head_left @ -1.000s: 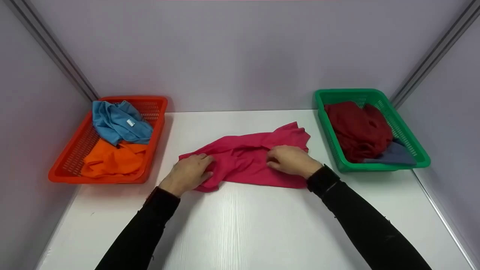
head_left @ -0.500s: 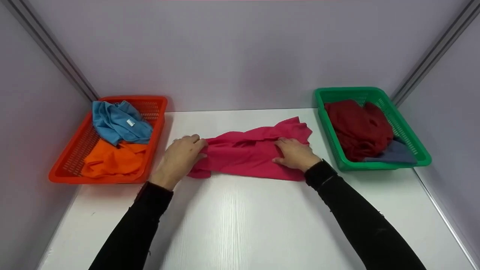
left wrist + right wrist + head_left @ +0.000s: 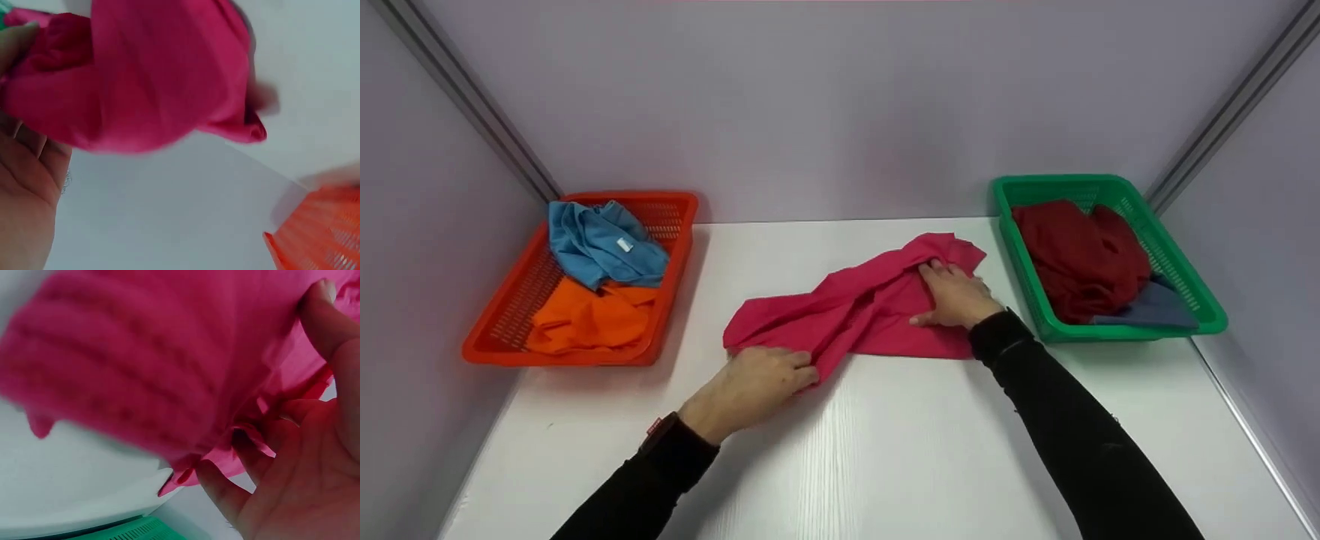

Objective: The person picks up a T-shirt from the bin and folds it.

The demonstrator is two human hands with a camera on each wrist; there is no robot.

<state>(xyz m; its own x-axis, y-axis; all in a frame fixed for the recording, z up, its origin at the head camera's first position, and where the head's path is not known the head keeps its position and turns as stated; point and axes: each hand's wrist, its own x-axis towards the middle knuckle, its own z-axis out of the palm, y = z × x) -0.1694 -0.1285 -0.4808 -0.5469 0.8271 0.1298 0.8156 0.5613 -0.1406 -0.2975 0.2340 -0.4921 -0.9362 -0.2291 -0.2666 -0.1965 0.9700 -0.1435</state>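
Pale lilac walls [image 3: 840, 112] with grey corner strips [image 3: 475, 101] around a shiny white table [image 3: 840, 457].

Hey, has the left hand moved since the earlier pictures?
Yes: judged against the red basket, the left hand has moved right and lower in the head view.

No legible txt, incl. white tag [image 3: 625, 244]

In the left wrist view, pink cloth [image 3: 149, 76] hides some fingertips of my left hand [image 3: 25, 197], and the edge cuts off the red basket [image 3: 323, 228].
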